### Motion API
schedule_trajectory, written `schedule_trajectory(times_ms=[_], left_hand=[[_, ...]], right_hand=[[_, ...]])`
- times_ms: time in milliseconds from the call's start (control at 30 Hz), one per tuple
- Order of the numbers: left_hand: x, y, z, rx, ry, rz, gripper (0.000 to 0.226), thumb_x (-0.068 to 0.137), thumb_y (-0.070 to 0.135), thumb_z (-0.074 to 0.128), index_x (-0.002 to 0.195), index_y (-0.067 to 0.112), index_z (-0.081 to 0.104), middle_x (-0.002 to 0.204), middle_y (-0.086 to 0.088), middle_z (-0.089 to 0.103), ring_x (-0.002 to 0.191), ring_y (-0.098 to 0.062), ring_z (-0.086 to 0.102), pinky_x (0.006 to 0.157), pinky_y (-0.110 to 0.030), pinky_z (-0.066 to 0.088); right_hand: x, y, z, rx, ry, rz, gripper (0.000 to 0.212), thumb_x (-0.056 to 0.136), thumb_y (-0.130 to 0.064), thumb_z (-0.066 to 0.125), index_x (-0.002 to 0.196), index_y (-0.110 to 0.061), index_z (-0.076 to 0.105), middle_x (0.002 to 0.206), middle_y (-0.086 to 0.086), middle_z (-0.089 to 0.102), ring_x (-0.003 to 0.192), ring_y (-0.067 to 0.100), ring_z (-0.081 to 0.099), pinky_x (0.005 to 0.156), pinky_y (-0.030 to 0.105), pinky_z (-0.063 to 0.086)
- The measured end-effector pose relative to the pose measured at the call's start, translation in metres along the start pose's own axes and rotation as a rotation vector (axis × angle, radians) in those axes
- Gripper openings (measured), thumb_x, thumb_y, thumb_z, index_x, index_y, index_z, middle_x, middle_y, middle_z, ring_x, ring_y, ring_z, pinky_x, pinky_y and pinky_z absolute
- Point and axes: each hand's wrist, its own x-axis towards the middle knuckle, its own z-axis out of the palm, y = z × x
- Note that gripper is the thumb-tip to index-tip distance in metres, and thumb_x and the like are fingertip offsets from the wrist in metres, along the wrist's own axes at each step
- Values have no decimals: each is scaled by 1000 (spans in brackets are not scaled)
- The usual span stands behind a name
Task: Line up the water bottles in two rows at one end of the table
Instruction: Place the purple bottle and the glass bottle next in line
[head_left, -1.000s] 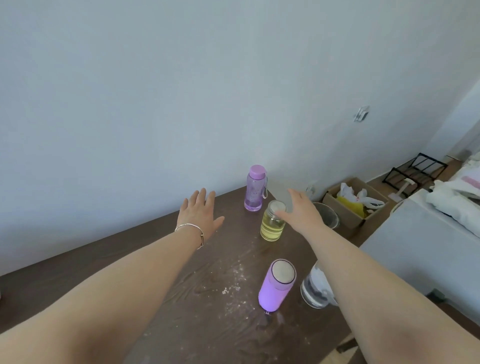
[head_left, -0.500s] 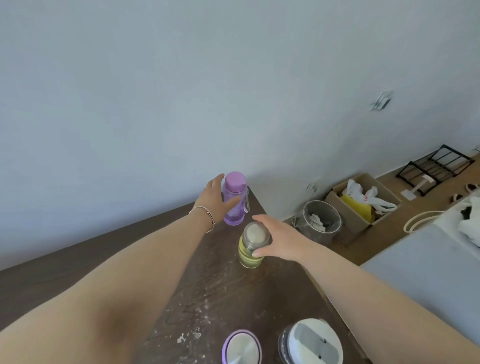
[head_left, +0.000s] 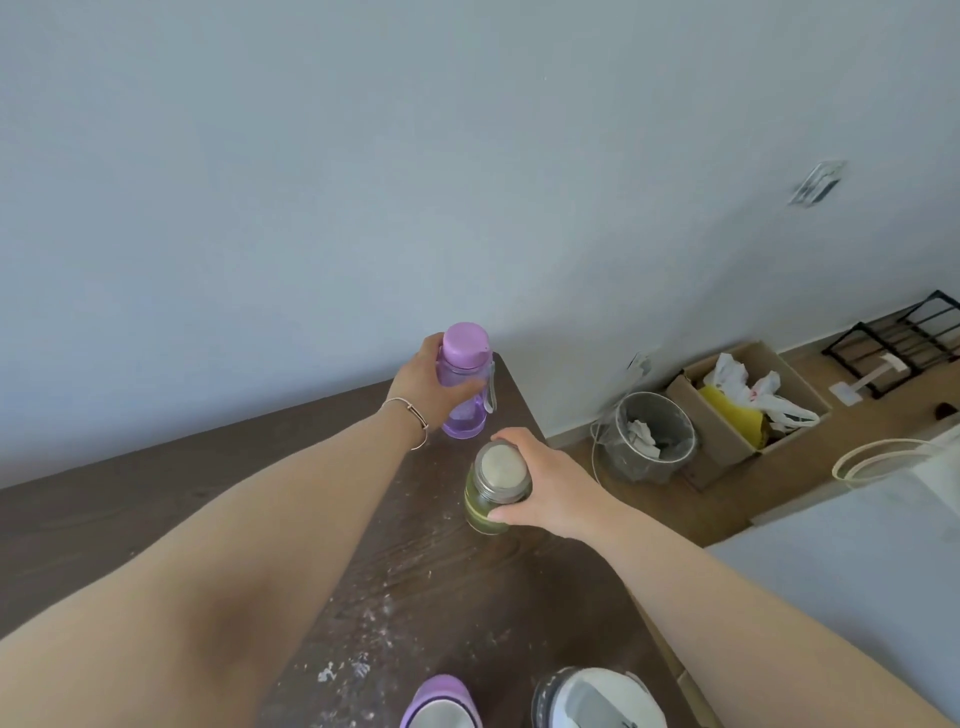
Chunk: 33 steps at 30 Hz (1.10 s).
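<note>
At the far right corner of the dark wooden table, head view: my left hand is wrapped around the translucent purple plastic bottle with a pink cap. My right hand is closed around the green glass jar bottle with a metal lid, just nearer. A lilac tumbler and a clear bottle with a white lid stand at the near edge. Risk, I judge: the table edge is close on the right, so a careless slide could tip a bottle off.
</note>
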Motion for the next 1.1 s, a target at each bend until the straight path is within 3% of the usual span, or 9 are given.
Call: schedule_trajectory(times_ms=[267,433,567,700,1033,1100], left_hand=[[-9,-6,-8,12,34,-15,79,74,38,80,139,25,36,125,0,58,103,-22,56,86,-33,51],[-15,-10,-14,26,58,-34,79,74,39,80,138,25,36,125,0,58,101,-21,56,84,-32,50],[-24,-14,-24,13,86,-47,78,73,39,80,137,26,38,123,2,59,105,-24,59,86,-35,52],[-37,-19,-40,-7,105,-50,76,72,39,80,135,28,39,118,5,58,105,-25,59,87,-39,53],[-115,-41,-112,-77,164,-58,73,71,40,80,132,28,43,113,6,60,101,-23,61,79,-33,50],[-135,-47,-136,-101,174,-62,71,71,39,81,131,29,43,112,7,60,101,-22,61,77,-30,48]], right_hand=[[0,-1,-1,-9,7,-27,82,81,-28,93,144,-31,40,123,-19,51,112,6,53,97,21,43],[0,0,0,-14,17,-36,82,81,-27,94,143,-30,41,123,-17,52,110,8,54,95,22,43],[-1,-3,2,-32,31,-26,81,80,-29,94,141,-31,42,121,-17,53,110,8,56,98,28,52],[-4,-14,0,1,63,-11,81,80,-27,95,141,-30,43,122,-14,56,110,12,57,97,29,48],[-34,-98,0,27,222,8,81,77,-28,96,140,-31,46,122,-5,66,114,24,65,100,39,54],[-42,-123,6,30,241,-1,80,76,-27,96,139,-30,47,121,-4,68,112,23,65,95,35,52]])
